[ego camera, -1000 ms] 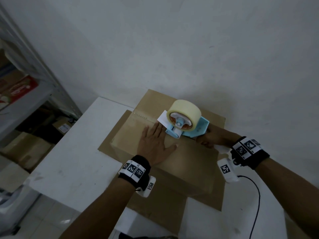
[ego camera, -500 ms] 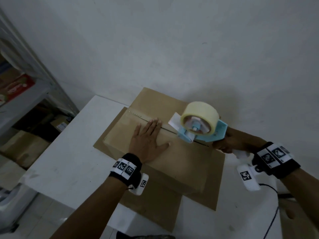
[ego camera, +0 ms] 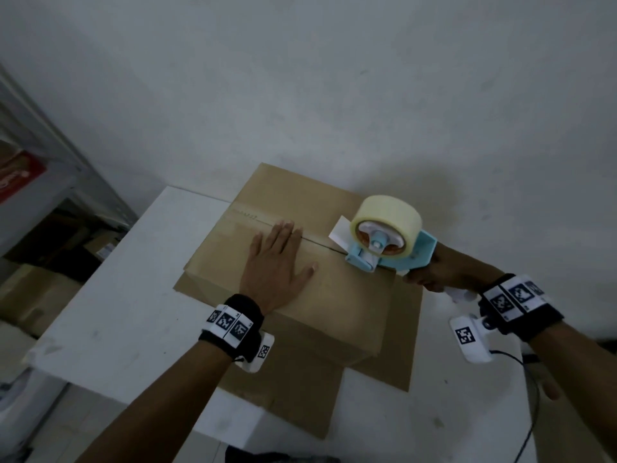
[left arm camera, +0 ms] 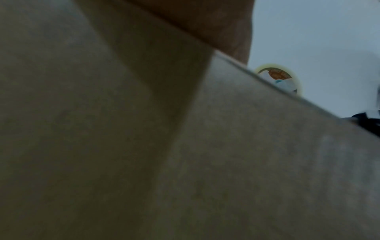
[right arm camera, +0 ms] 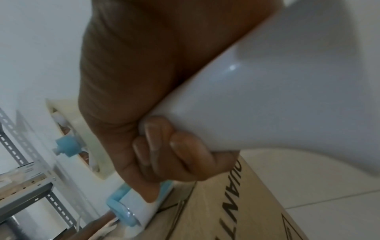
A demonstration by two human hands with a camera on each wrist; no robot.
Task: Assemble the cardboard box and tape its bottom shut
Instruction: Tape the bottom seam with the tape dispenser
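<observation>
Starting from the left, there's a metal shelving rack (ego camera: pixel 40 182) with some boxes on it, then the white surface (ego camera: pixel 110 295) with the cardboard box (ego camera: pixel 334 305) sitting bottom-up, its loose flaps splayed out flat underneath. The left hand (ego camera: pixel 277 272) lies flat on the near flap with fingers straight and spread, fingertips reaching the centre seam (ego camera: pixel 317 242), basically just pinning the flaps down. Going right, the tape dispenser (ego camera: pixel 390 242) with its pale roll of packing tape (ego camera: pixel 387 212) now sits near the right-hand end of the seam, and the right hand (ego camera: pixel 437 272) is wrapped tight around its handle; in the right wrist view the fingers (right arm camera: pixel 164 146) are clearly curled round the white grip. Compared with a second ago, the dispenser has travelled along the seam from right next to the left hand's fingers to almost the box's right edge, while the left hand hasn't budged. So my guess is the tape strip is nearly run the whole length of the seam, though the tape itself is too clear to make out on the cardboard. What's left is probably carrying it over the edge and cutting it off.
</observation>
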